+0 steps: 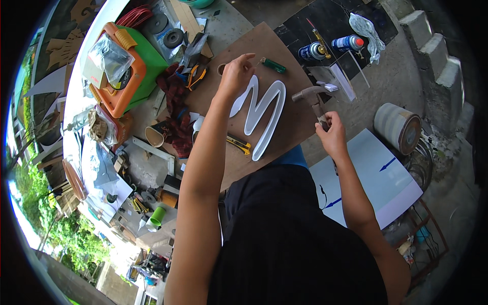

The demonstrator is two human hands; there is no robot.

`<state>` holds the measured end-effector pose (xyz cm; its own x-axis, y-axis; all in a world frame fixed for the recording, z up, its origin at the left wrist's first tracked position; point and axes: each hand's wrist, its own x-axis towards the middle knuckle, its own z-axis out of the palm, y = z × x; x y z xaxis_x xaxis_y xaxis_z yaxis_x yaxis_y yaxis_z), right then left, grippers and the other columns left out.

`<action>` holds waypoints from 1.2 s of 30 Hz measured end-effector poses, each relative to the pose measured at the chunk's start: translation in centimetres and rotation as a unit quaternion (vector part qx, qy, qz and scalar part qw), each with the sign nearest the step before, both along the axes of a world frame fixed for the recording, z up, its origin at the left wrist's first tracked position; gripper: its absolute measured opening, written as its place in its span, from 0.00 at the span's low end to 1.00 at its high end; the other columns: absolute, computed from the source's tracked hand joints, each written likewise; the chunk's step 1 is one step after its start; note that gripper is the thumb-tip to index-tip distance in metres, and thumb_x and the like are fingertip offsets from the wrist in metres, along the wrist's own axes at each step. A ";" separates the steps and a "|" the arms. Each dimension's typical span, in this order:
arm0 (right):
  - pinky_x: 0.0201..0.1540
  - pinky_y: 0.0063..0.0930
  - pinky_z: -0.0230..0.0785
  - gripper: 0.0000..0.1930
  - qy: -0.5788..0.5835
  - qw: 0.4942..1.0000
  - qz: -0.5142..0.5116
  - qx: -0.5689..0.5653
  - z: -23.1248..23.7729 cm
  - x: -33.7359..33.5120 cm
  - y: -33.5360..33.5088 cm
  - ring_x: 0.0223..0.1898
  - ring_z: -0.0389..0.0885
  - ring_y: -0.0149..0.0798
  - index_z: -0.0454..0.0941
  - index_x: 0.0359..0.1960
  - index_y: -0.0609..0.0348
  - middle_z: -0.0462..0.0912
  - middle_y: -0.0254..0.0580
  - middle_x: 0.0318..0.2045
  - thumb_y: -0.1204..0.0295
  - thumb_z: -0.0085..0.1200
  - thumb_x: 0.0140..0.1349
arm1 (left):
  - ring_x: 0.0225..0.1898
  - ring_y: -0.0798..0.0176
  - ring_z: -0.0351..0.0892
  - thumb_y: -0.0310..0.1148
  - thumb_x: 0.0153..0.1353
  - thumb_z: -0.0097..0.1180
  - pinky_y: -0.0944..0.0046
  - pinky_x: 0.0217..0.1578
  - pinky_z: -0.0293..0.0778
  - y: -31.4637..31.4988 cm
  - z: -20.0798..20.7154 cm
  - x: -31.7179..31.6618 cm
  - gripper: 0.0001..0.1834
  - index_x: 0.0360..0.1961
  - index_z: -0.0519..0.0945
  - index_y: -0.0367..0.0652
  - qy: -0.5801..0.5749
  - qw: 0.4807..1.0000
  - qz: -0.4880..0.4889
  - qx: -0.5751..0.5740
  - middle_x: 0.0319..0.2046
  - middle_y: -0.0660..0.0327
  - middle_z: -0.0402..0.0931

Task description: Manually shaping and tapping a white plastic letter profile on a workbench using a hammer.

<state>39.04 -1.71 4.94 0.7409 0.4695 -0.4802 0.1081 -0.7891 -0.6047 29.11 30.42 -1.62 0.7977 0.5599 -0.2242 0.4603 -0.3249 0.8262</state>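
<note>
Green-and-orange toolbox seen at far left. Left hand held partly open above brown surface, fingers bent; whether anything is gripped cannot be told. White zigzag-shaped piece laid on surface, beside left hand. Hammer gripped by handle in closed right hand.

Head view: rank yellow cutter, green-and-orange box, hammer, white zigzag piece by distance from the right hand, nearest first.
From the right hand:
1. Hammer: in its grip.
2. White zigzag piece: to its left, on the brown board.
3. Yellow cutter: left, beyond the piece.
4. Green-and-orange box: far upper left.
</note>
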 end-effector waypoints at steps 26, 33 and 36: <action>0.50 0.39 0.75 0.19 -0.028 0.991 0.042 0.121 3.1 1.2 9.1 0.43 0.83 0.47 0.73 0.50 0.64 0.83 0.49 0.41 0.76 0.66 0.59 | 0.43 0.52 0.84 0.33 0.62 0.62 0.56 0.46 0.79 0.7 -2.2 -2.2 0.07 0.39 0.88 0.47 -0.032 0.973 -0.112 0.197 0.38 0.60 0.86; 0.51 0.41 0.74 0.20 -0.051 0.987 0.069 0.138 1.9 1.0 9.8 0.44 0.83 0.52 0.75 0.51 0.65 0.82 0.52 0.44 0.76 0.65 0.59 | 0.44 0.52 0.84 0.36 0.64 0.62 0.55 0.46 0.79 0.3 -2.0 -2.2 0.08 0.40 0.89 0.48 -0.020 0.976 -0.114 0.186 0.39 0.61 0.87; 0.51 0.39 0.75 0.20 -0.094 0.983 0.109 0.114 1.9 0.8 10.3 0.47 0.84 0.50 0.77 0.53 0.67 0.82 0.52 0.45 0.76 0.65 0.59 | 0.44 0.53 0.84 0.35 0.64 0.62 0.55 0.46 0.79 0.2 -2.2 -2.3 0.08 0.41 0.88 0.49 -0.001 0.975 -0.119 0.187 0.38 0.61 0.87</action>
<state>39.85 8.56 6.84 0.6759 0.7072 -0.2073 0.3872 -0.5802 -0.7165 26.81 30.60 -3.82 0.9149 0.4018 -0.0383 0.3339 -0.7003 0.6309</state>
